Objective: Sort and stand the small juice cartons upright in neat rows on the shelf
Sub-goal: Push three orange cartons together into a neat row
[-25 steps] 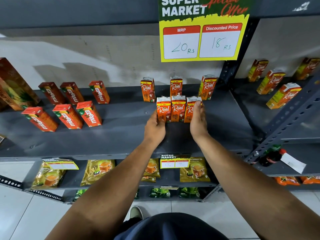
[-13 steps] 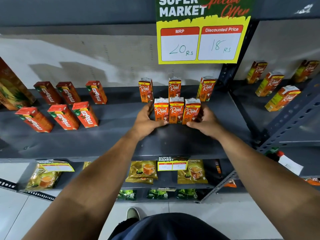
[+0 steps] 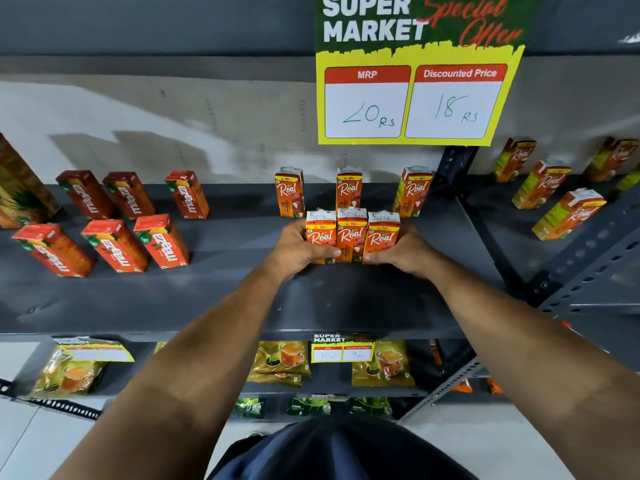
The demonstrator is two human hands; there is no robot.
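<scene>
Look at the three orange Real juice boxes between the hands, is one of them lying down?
No, all three Real cartons stand upright, pressed side by side between the left hand and right hand.

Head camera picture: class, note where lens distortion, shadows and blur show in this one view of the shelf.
Head view: wide-angle bending tilts the red Maaza cartons leftward and the far-right orange Real cartons rightward; soft carton shadows fall on the pale back wall; edges blur slightly, while the three orange Real cartons between left hand and right hand stay sharp; the yellow price sign reads clearly, no glare.
</scene>
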